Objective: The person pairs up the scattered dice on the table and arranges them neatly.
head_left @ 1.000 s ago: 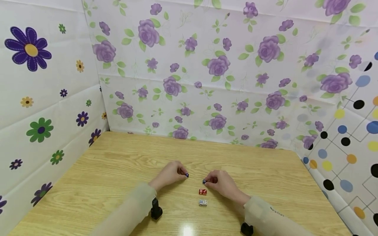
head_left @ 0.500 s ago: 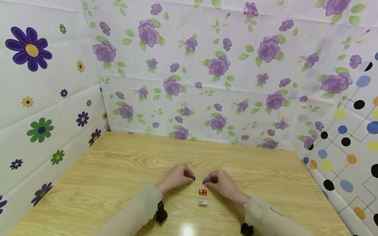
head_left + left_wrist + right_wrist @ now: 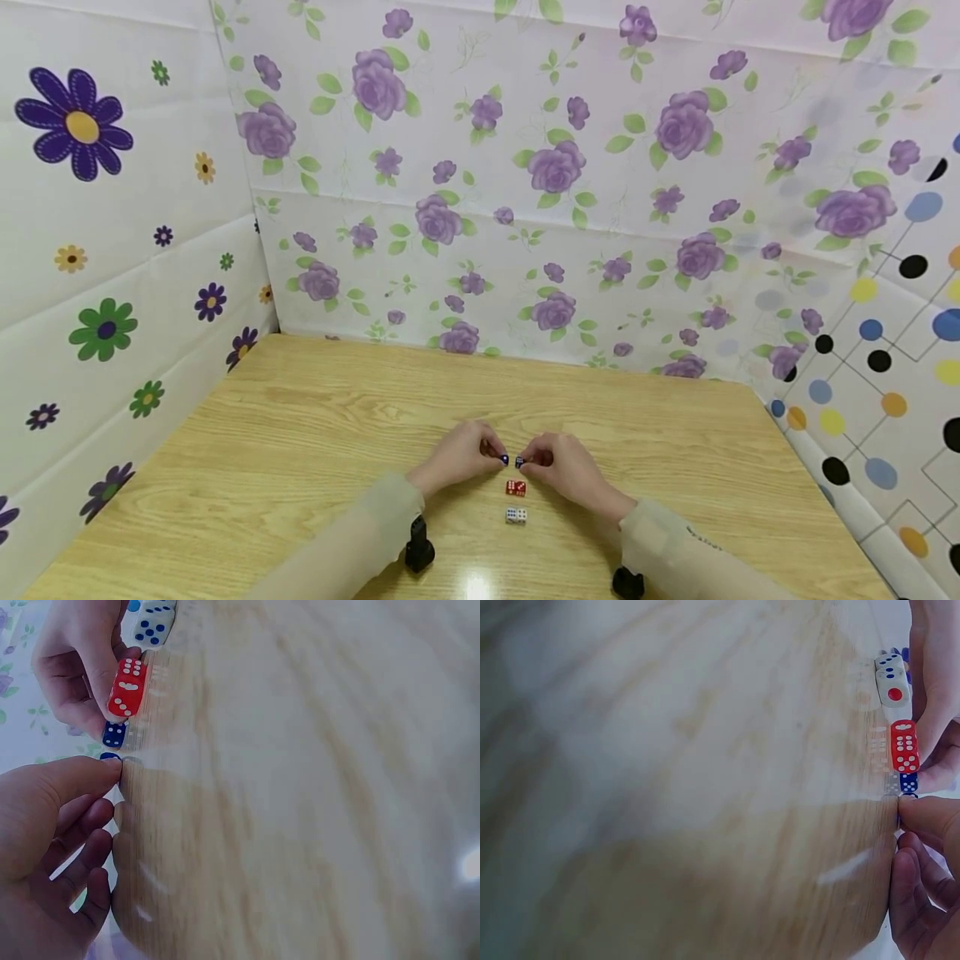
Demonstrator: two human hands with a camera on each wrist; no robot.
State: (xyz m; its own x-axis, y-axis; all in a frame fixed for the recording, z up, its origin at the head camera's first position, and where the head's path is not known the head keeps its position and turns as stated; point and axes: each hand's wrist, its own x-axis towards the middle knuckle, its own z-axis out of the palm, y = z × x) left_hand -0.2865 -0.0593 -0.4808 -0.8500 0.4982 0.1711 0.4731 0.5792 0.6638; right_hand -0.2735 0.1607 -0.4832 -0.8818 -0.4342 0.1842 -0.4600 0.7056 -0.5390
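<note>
Between thumb and fingertips my left hand (image 3: pixel 467 452) pinches a dark blue die (image 3: pixel 504 459) close over the table. Just to its right, a second blue die (image 3: pixel 520 462) with white pips is pinched by my right hand (image 3: pixel 564 468). A narrow gap shows between the two blue dice in the head view. Nearer to me a pair of red dice (image 3: pixel 515 488) sits side by side, and below them a pair of white dice (image 3: pixel 516 516) with blue pips. In the left wrist view, the fingers largely cover the left blue die (image 3: pixel 111 756).
The wooden table (image 3: pixel 337 392) spreads around both hands. Behind it hangs a cloth with purple roses (image 3: pixel 438 219), with a flower-print cloth (image 3: pixel 105 329) on the left and a dotted one (image 3: pixel 892 403) on the right. Black wrist devices (image 3: pixel 419 550) sit under both forearms.
My left hand has moved right and slightly nearer with its blue die, narrowing the gap to the other blue die. The right hand and the red and white dice have stayed put.
</note>
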